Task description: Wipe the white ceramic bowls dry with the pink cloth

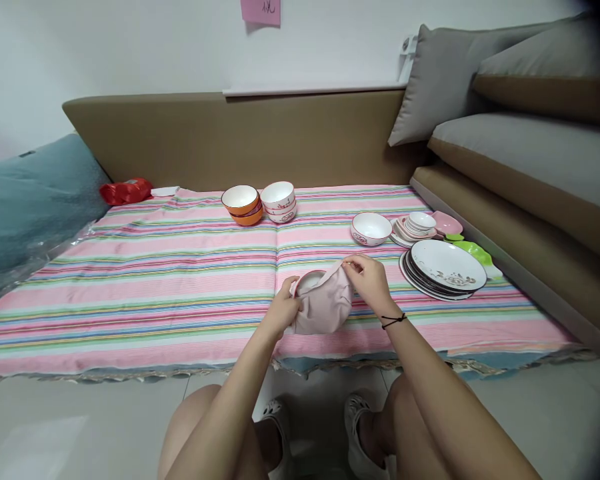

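A white bowl with a red rim (pixel 310 281) is tilted in front of me, mostly covered by a pale pink cloth (pixel 325 308). My left hand (pixel 284 308) is closed on the bowl's left rim, with the thumb over the edge. Pinched between the fingers of my right hand (pixel 369 277) is the cloth's upper corner, lifted beside the bowl. The bowl's lower part is hidden by the cloth. Beyond my right hand, another white bowl (pixel 371 229) stands upright on the striped cloth (pixel 190 293).
Orange bowls (pixel 241 205) and white bowls (pixel 279 201) stand stacked at the back. On the right are stacked plates (pixel 447 267), small dishes (pixel 420 223), a pink dish (pixel 446 223) and a green dish (pixel 475 252). Cushions (pixel 525 153) line the right side; a red packet (pixel 126 191) lies back left.
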Demonstrator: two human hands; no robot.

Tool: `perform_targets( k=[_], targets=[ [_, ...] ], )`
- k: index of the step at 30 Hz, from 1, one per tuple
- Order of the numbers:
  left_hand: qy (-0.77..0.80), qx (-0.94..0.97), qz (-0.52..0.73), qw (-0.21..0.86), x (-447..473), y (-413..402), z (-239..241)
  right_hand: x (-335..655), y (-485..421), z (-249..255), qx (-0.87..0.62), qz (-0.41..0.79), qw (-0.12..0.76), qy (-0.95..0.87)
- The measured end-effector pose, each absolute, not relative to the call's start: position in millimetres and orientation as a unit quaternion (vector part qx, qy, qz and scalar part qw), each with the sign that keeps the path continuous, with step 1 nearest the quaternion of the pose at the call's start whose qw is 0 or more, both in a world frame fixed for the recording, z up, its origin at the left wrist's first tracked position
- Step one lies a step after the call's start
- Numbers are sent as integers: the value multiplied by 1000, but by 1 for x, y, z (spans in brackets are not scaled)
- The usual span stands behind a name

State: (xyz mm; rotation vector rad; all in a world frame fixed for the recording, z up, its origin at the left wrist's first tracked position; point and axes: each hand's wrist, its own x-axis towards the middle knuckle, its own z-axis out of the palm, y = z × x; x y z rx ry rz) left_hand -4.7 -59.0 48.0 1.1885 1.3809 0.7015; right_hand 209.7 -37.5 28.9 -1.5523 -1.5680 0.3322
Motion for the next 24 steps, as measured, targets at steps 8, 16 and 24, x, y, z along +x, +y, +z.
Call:
perform_targets(
  k=[8,16,24],
  targets=[
    [607,489,239,579,-10,-56,54,207,-37,32,-609,275,499,-551],
    [614,546,207,531,-20,-52,51,207,-37,30,-588,348,517,-514],
    [621,560,188,515,-16,-51,55,206,-33,27,-583,279,593,-481]
  ],
)
